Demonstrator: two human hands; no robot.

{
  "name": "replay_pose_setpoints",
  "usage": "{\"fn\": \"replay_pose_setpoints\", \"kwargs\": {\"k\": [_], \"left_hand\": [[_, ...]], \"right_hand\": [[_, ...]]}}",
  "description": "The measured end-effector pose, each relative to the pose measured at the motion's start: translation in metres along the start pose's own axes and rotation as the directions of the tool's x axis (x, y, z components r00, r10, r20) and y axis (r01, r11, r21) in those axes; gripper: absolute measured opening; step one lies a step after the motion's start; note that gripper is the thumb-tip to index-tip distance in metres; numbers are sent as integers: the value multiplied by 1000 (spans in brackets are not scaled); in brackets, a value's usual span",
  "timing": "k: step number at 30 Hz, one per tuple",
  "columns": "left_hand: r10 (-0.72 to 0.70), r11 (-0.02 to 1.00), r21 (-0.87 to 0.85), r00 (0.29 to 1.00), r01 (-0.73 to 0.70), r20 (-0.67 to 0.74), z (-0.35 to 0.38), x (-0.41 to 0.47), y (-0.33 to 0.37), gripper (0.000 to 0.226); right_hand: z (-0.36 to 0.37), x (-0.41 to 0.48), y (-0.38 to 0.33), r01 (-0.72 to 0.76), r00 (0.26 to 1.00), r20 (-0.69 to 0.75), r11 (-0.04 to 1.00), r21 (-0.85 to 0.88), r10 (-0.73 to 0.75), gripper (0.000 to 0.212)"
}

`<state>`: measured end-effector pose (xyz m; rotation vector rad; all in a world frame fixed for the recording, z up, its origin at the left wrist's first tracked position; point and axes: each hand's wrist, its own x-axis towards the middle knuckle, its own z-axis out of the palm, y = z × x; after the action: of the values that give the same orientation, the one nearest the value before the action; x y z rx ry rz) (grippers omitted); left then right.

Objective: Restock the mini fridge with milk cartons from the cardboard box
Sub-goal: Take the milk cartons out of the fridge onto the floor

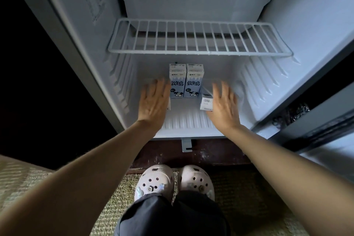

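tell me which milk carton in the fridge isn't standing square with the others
The blurred carton by the right hand: it sits tilted and nearer the front, while the two cow-print cartons stand upright together at the back.

Two milk cartons (186,80) stand under the wire shelf (199,38); left hand (153,101) and right hand (224,103) flank them, fingers spread.

Along the bottom of the frame we see a woven, greenish-beige carpet (249,207) — coarse in texture and dimly lit. Above it, at centre, runs a dark reddish wooden base (214,155), scuffed with pale marks. The left side is near-black — we cannot make out anything there.
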<state>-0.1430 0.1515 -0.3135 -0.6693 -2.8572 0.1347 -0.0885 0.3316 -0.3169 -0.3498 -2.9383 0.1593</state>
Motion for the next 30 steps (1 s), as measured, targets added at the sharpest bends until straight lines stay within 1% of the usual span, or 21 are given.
{"fn": "replay_pose_setpoints", "kwargs": {"k": [1, 2, 4, 7, 10, 14, 17, 19, 21, 24, 28, 30], "left_hand": [[18, 1000, -23, 999, -17, 39, 1, -1, 0, 75], [25, 999, -33, 997, -23, 78, 3, -1, 0, 66], [12, 999, -43, 989, -6, 149, 5, -3, 0, 51], [-54, 991, -110, 978, 78, 204, -2, -2, 2, 47], [-116, 967, -197, 967, 163, 227, -22, 1, 1, 39], [-133, 932, -295, 955, 212, 266, -55, -9, 1, 34], [-152, 876, -393, 934, 278, 322, -78, -31, 3, 34], [-120, 867, -426, 937, 260, 329, -98, -47, 6, 28], [-75, 876, -434, 947, 212, 312, -122, -63, 10, 20], [-33, 876, -456, 964, 155, 265, -164, -86, 23, 29], [19, 851, -519, 985, 75, 174, -214, -121, 47, 22], [41, 845, -533, 989, 40, 140, -237, -140, 60, 22]], "right_hand": [[0, 0, -2, 34, 997, 68, 999, 11, -34, 75], [2, -1, -3, 65, 993, 94, 998, 23, -67, 68], [1, -3, -7, 82, 992, 96, 996, 33, -85, 55], [-6, -2, -8, 32, 997, 66, 997, 70, -36, 52], [-17, -1, -9, 28, 995, 95, 998, 63, -34, 45], [-37, -15, -10, 5, 990, 137, 997, 81, -16, 38], [-55, -36, -9, -25, 985, 174, 991, 130, 2, 35], [-70, -53, -7, -44, 983, 185, 987, 154, 15, 30], [-91, -73, -5, -65, 983, 182, 981, 185, 31, 26], [-130, -105, -3, -113, 983, 165, 966, 233, 76, 28], [-185, -156, 0, -133, 987, 130, 950, 282, 99, 36], [-213, -184, 3, -151, 987, 96, 932, 329, 126, 35]]}}
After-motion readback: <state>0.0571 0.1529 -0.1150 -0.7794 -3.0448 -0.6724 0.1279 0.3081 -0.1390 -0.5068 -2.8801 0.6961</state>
